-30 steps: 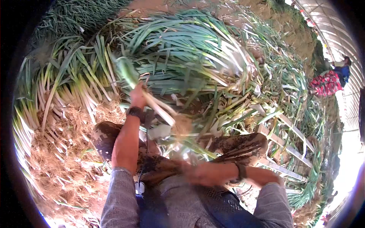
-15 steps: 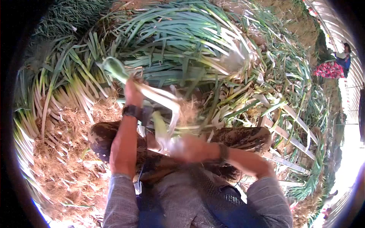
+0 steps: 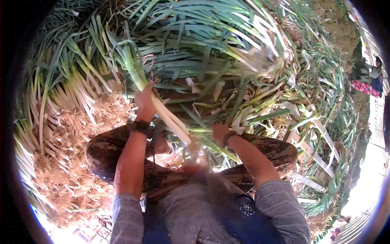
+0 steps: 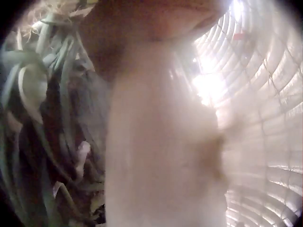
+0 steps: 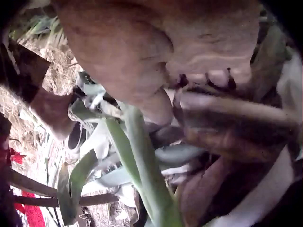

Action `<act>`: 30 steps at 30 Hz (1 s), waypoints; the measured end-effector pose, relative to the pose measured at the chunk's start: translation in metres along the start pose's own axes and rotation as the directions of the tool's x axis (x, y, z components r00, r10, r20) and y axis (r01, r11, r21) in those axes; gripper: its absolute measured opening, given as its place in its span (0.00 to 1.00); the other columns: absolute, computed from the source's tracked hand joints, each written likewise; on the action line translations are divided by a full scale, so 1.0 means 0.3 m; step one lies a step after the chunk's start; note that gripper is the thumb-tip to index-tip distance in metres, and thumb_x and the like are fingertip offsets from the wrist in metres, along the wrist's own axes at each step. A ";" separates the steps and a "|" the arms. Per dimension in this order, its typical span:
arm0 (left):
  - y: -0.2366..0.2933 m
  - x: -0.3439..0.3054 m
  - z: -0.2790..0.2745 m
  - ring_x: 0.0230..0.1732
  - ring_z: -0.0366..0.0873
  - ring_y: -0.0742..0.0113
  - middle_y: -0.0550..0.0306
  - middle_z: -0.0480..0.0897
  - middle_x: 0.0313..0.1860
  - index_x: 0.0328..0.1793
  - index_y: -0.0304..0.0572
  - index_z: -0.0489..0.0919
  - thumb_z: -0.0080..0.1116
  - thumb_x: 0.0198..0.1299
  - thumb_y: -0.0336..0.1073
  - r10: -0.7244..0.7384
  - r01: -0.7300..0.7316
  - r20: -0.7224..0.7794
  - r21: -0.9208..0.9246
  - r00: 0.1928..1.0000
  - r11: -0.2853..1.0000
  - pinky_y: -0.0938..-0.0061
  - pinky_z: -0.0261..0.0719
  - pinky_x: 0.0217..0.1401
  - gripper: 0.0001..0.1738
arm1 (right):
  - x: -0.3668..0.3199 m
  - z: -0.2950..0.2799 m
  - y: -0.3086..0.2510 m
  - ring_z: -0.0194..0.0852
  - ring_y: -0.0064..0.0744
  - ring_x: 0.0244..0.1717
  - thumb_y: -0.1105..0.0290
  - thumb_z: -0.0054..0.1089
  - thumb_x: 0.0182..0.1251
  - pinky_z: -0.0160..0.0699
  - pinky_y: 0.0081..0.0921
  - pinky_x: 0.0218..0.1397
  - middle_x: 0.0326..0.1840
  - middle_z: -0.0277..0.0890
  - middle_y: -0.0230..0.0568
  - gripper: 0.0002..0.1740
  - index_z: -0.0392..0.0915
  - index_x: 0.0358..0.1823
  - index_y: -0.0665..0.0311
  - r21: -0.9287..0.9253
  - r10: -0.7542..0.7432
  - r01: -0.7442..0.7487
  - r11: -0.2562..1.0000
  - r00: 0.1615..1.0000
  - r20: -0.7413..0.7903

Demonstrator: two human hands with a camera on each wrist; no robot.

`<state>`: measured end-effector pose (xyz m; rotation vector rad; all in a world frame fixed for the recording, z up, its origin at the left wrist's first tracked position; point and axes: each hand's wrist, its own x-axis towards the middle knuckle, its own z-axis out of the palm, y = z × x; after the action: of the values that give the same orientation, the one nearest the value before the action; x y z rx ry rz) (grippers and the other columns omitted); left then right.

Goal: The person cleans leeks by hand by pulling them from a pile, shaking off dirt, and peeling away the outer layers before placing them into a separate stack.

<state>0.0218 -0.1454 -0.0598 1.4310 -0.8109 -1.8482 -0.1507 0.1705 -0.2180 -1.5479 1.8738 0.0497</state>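
Observation:
Two pale leek stalks (image 3: 167, 116) slant across the front of the person, with green tops pointing up and left and blurred roots (image 3: 193, 147) at the lower right. The left hand (image 3: 144, 101) grips them around the middle. Their white shafts (image 4: 161, 142) fill the centre of the left wrist view, blurred. To the right, the right hand (image 3: 220, 134) is low over loose leaves. Its fingers (image 5: 218, 75) are curled in the right wrist view, around what looks like a pale strip of leek leaf (image 5: 279, 113). A green leaf (image 5: 147, 165) lies beside its thumb.
Rows of leeks (image 3: 77, 89) with bushy roots lie at the left. A large leek pile (image 3: 195, 36) stands ahead, and stripped leaves (image 3: 260, 110) spread right. A slatted frame (image 3: 310, 150) is beside the right knee. Another person (image 3: 371, 81) is far right.
The right hand has moved from the lap forward and right. The left hand still grips the leeks; a pale strip that hung by their roots no longer shows there.

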 end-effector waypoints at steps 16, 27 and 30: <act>0.087 -0.089 0.067 0.15 0.71 0.71 0.59 0.76 0.19 0.30 0.38 0.78 0.64 0.60 0.38 0.343 -0.372 0.173 0.175 0.923 0.912 0.76 0.70 0.15 0.12 | -0.035 -0.909 -0.084 0.67 0.15 0.14 0.55 0.58 0.69 0.66 0.17 0.10 0.22 0.77 0.33 0.21 0.78 0.55 0.60 0.335 0.315 -0.142 0.932 0.773 -0.550; -0.157 -0.226 0.140 0.20 0.66 0.74 0.65 0.74 0.22 0.32 0.37 0.79 0.71 0.54 0.48 0.139 -0.197 0.214 0.278 0.967 0.940 0.72 0.65 0.23 0.20 | 0.029 -0.644 -0.428 0.72 0.26 0.17 0.64 0.50 0.74 0.75 0.25 0.15 0.21 0.72 0.36 0.14 0.70 0.51 0.68 0.544 0.086 0.127 0.830 0.933 -0.349; -0.186 -0.258 0.148 0.22 0.74 0.71 0.61 0.78 0.23 0.32 0.36 0.79 0.69 0.56 0.42 0.226 -0.246 0.210 0.074 0.951 0.966 0.75 0.71 0.24 0.16 | 0.009 -0.582 -0.438 0.69 0.29 0.17 0.61 0.48 0.74 0.70 0.25 0.15 0.23 0.71 0.36 0.13 0.68 0.45 0.64 0.538 0.092 0.009 0.843 0.983 -0.160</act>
<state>-0.0137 -0.0467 -0.0508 1.1589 -1.1368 -1.8046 -0.1195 0.0531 -0.0364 -1.1439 1.8442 -0.5725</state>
